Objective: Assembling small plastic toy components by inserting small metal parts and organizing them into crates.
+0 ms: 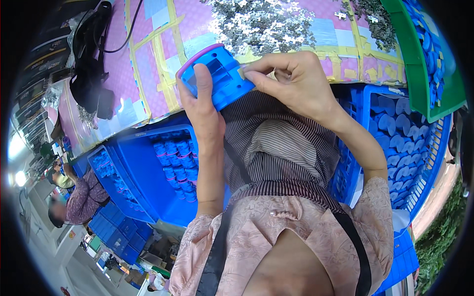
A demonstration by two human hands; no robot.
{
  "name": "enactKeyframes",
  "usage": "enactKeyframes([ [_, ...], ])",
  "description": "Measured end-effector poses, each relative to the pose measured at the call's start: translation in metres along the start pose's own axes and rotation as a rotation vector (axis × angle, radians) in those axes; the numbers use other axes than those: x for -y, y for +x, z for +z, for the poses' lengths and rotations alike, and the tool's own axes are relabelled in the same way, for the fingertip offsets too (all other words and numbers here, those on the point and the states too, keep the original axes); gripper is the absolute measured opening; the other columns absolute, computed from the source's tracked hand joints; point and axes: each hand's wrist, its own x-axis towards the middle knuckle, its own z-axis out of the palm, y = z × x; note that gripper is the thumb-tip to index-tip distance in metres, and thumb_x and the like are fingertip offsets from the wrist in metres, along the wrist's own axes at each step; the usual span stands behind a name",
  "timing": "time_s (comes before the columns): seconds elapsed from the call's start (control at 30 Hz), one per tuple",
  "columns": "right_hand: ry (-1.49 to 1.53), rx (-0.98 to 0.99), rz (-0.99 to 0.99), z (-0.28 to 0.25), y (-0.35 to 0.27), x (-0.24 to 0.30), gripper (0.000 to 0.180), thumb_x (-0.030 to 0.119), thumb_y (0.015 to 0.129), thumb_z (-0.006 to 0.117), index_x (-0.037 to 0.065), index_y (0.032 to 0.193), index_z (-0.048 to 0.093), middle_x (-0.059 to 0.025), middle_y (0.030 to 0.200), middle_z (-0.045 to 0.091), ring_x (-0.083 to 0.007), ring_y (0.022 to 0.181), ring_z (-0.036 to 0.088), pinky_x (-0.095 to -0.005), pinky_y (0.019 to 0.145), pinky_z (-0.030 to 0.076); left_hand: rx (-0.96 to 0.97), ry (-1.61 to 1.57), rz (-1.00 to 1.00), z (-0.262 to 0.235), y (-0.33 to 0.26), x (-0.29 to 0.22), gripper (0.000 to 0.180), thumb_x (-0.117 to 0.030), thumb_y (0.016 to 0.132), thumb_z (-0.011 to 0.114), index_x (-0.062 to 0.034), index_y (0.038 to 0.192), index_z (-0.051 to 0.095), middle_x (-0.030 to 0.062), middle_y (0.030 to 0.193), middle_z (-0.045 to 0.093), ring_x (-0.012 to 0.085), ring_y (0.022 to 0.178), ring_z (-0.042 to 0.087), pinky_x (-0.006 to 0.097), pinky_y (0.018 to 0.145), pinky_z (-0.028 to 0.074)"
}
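Note:
My left hand [205, 111] is closed around a blue plastic casing [228, 88] with a pinkish-purple rim, held up in front of the table edge. The casing's hollow side, with a dark rectangular recess and small holes, faces up toward me. Thumb and forefinger of my right hand [303, 81] pinch a small metal-looking piece [242, 73] against the casing's right side; the fingers partly hide it. Just beyond the hands, a pile of small silvery metal clips [256, 24] lies on the table.
The table [148, 59] has a pink cover patched with yellow tape. Blue crates [140, 172] of blue parts flank my lap, with another crate [368, 113] at right. A green bin [419, 64] stands far right. A black tool with a cable [91, 84] lies left. Another person [81, 200] sits further left.

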Motion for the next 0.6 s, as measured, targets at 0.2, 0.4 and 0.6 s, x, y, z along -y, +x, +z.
enactKeyframes([
  [0.2, -0.379, -0.089, -0.286, 0.009, -0.002, -0.009, 0.018, 0.004, 0.085, 0.069, 0.0, 0.102, 0.072, -0.0092, 0.08, 0.072, -0.0091, 0.072, 0.067, -0.0242, 0.062, 0.052, -0.111, 0.37, 0.266, 0.013, -0.009, 0.001, 0.05, -0.04, 0.092, 0.068, -0.0032, 0.118, 0.046, 0.0064, 0.103, 0.055, 0.012, 0.09, 0.053, 0.027, 0.079, 0.045],
  [0.4, -0.154, -0.144, -0.299, 0.011, -0.001, -0.016, 0.016, 0.003, 0.082, 0.069, 0.0, 0.097, 0.074, -0.0074, 0.076, 0.071, -0.0069, 0.06, 0.061, -0.0224, 0.053, 0.046, -0.096, 0.333, 0.29, 0.007, -0.006, 0.008, 0.049, -0.038, 0.093, 0.067, -0.0035, 0.119, 0.046, 0.0066, 0.106, 0.053, 0.0122, 0.092, 0.052, 0.027, 0.079, 0.045],
  [0.6, 0.441, -0.177, 0.013, 0.016, -0.001, -0.014, 0.014, 0.006, 0.084, 0.071, 0.0, 0.096, 0.075, 0.0026, 0.072, 0.066, 0.0022, 0.048, 0.039, -0.0161, 0.043, 0.027, -0.045, -0.151, 0.076, 0.004, -0.006, 0.011, 0.053, -0.042, 0.095, 0.062, -0.0055, 0.13, 0.046, 0.0097, 0.119, 0.059, 0.019, 0.105, 0.062, 0.032, 0.083, 0.054],
])
